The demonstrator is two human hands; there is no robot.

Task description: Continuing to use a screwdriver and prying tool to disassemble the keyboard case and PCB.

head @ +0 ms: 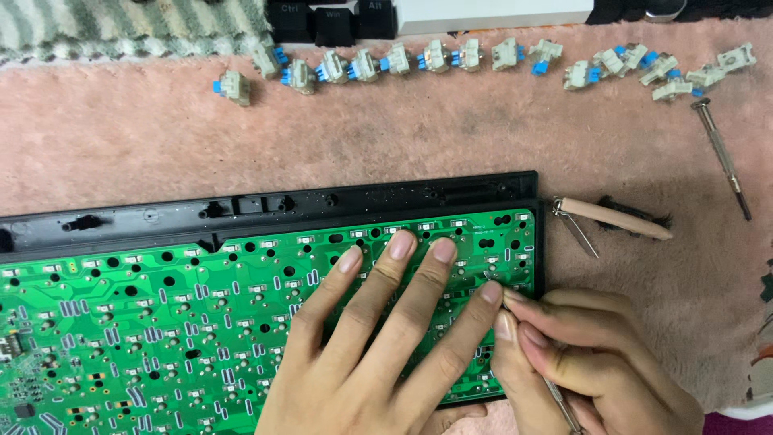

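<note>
Two hands are being used: left hand flat, fingers released, on circuit board; right hand fingers pinching thin metal tool, tip just right of left fingertips.

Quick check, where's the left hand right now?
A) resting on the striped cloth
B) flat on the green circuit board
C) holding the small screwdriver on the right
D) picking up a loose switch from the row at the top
B: the left hand lies fingers spread on the green circuit board, while the right hand works a thin metal tool at the board's right edge.
</note>
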